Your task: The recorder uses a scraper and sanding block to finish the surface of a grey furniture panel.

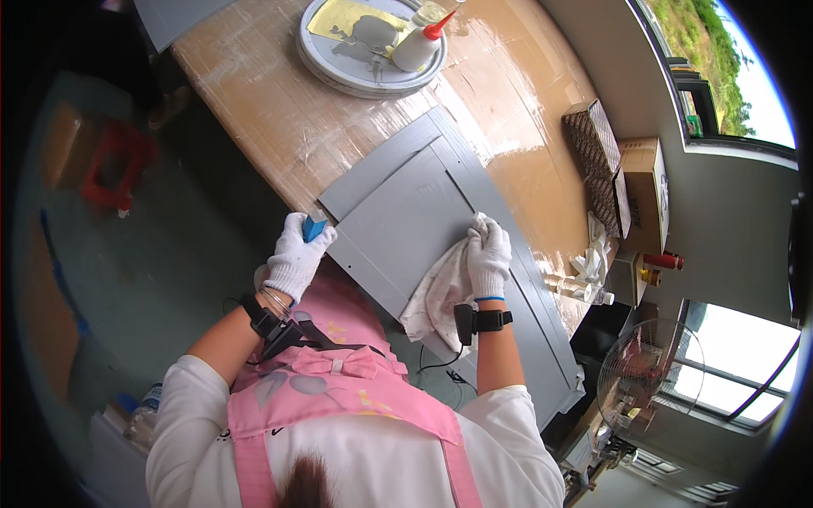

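A grey panel with a raised frame lies slantwise across the wrapped table, its near edge by my body. My left hand, in a white knit glove, is closed around a small blue block with a pale end, at the panel's left corner. Its exact kind is not clear. My right hand, gloved too, grips a crumpled white cloth with faint marks. The cloth rests on the panel's right part and drapes over its near edge.
On the table stands a round grey lid bearing a white bottle with a red nozzle and a yellow sheet. Patterned boxes, clear bottles and a wire fan are at right. A red stool stands left.
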{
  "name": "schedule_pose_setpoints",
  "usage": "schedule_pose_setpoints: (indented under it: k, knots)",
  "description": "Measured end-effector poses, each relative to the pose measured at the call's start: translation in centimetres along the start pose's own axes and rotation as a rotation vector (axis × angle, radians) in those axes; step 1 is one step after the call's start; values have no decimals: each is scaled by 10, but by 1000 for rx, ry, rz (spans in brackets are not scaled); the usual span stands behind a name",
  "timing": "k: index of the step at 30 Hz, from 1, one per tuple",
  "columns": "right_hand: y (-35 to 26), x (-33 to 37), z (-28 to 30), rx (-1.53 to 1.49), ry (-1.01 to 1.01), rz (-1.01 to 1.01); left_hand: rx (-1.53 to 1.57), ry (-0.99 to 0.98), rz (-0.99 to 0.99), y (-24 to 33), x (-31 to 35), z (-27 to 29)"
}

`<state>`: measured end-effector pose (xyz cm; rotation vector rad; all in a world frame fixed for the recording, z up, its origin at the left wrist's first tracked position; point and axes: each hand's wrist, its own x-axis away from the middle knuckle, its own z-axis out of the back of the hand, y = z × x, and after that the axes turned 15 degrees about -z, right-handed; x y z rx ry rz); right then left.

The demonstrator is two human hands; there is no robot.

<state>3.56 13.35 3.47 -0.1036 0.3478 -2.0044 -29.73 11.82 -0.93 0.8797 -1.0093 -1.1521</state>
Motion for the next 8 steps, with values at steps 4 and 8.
schedule_pose_setpoints:
  k: [4, 8]
  knots:
    - [-117, 20, -19, -28, -1, 485, 101, 8, -51, 4, 0, -5]
    - [-152, 12, -56, 438, -182, 319, 164, 57, -27, 0, -2, -12]
